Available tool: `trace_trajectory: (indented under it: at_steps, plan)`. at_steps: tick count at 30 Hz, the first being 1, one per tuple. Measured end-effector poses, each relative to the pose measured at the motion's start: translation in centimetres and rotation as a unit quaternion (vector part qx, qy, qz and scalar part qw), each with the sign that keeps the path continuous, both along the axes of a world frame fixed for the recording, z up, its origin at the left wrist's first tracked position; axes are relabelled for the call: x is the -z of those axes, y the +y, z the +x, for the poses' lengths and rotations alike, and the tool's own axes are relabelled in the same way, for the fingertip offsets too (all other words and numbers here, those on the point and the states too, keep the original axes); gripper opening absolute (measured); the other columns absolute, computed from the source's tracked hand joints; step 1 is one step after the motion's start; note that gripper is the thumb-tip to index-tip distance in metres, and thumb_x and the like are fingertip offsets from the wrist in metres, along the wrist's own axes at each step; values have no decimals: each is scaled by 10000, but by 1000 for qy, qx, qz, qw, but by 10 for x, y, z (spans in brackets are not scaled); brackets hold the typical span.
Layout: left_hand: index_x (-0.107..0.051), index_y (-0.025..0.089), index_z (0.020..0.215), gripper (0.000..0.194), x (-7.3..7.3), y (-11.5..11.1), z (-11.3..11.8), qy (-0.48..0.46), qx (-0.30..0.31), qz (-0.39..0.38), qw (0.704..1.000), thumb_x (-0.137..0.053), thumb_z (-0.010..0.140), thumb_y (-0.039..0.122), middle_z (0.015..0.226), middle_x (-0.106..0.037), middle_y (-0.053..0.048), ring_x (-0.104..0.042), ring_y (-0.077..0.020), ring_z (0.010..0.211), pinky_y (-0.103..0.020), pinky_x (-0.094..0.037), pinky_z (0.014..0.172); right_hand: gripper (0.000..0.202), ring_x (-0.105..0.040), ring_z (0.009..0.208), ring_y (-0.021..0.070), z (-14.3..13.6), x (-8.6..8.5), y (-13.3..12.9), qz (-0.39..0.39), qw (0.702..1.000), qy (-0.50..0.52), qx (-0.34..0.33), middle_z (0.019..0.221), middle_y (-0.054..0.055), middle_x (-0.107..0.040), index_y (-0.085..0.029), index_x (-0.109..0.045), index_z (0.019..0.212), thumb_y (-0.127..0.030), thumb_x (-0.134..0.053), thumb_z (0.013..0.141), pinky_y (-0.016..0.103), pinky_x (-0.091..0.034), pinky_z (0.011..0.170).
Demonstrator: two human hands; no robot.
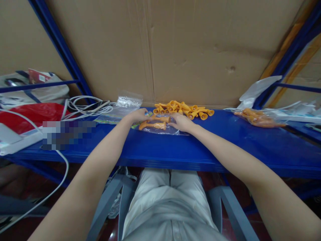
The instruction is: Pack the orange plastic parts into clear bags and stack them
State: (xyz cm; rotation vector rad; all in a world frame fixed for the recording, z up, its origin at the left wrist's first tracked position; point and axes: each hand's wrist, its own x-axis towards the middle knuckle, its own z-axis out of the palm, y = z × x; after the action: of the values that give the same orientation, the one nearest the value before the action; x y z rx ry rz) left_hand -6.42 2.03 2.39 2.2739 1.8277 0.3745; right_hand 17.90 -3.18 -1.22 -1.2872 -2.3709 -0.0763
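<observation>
A clear plastic bag (173, 130) with orange horn-shaped pieces (156, 125) in it lies flat on the blue table (160, 150). At the bag's left end is my left hand (137, 115), its fingers closed on the bag's edge beside a colourful printed strip. My right hand (182, 122) is at the right side of the bag, thumb and fingers around an orange piece's wide end. Just behind my hands, against the cardboard, sits a pile of loose orange horn pieces (185, 107).
Flat clear bags (112, 113) and coiled white cables (87, 103) lie to the left, near a red bag (37, 115) and a white power strip (20, 139). A filled bag of orange pieces (259, 117) rests at the right. Cardboard (175, 50) stands behind the table.
</observation>
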Motion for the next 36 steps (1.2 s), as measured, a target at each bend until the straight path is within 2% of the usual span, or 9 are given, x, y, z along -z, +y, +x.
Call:
trace_trajectory:
  at_steps: [3,6,8,12,18,23,26,30,36]
  plan:
    - [-484,97,1350,676,6,3,5,-20,9,99,995,-648,729,305,1286,-612,-157,-603,-267,1140,-325,-477,951,234,-661,958,249,0,-1,-1,-7,999,13,34,958,110,-702,-160,-643,1101,-238,-582,890,353,-500,842]
    - [-528,115,1314,571,12,1,15,-42,73,177,981,-592,779,304,1342,-577,-142,-538,-267,1233,-366,-420,1040,196,-659,812,231,-2,1,2,-15,996,42,74,835,86,-690,-156,-631,1046,-253,-585,883,341,-500,753]
    - [-568,150,1286,499,16,-1,24,-35,137,173,975,-540,824,337,1348,-589,-109,-516,-260,1261,-388,-378,1081,166,-644,763,214,-3,5,5,-19,995,68,67,816,79,-684,-151,-627,1002,-248,-589,873,333,-493,726]
    - [-569,179,1315,505,24,-4,37,9,224,54,973,-340,928,408,1408,-558,-74,-472,-217,1321,-340,-317,1117,63,-628,797,174,-4,10,10,-8,992,120,-26,846,65,-682,-153,-630,838,-166,-570,854,304,-479,761]
    - [-435,181,1442,605,26,-1,37,48,201,12,978,-237,945,464,1528,-395,-58,-345,-185,1416,-320,-230,1157,64,-615,836,173,-4,8,8,-52,988,136,-53,894,75,-680,-132,-637,864,-170,-622,815,310,-469,789]
    - [-467,220,1424,572,24,-4,38,41,198,10,979,-260,944,453,1511,-428,-22,-346,-202,1417,-331,-231,1160,103,-585,740,155,-6,5,6,-58,981,184,-21,791,37,-650,-157,-575,731,-211,-642,789,298,-462,728]
    - [-491,211,1407,557,23,-6,39,24,187,10,982,-293,939,437,1500,-443,-41,-361,-204,1409,-326,-246,1151,159,-562,680,142,-7,4,4,-97,977,185,-48,692,12,-616,-162,-558,652,-203,-614,795,284,-449,694]
    - [-513,235,1391,539,23,-7,39,14,175,4,984,-323,933,445,1493,-455,-33,-366,-197,1407,-308,-251,1143,127,-564,659,129,-9,5,4,-176,954,208,-128,665,-2,-623,-153,-611,665,-186,-611,788,267,-452,670]
    - [-483,227,1419,550,22,-7,39,20,171,-1,985,-332,936,442,1514,-422,-33,-355,-183,1412,-283,-231,1144,122,-585,628,106,-11,3,0,-280,908,287,-122,662,5,-670,-149,-664,659,-170,-648,778,259,-484,694]
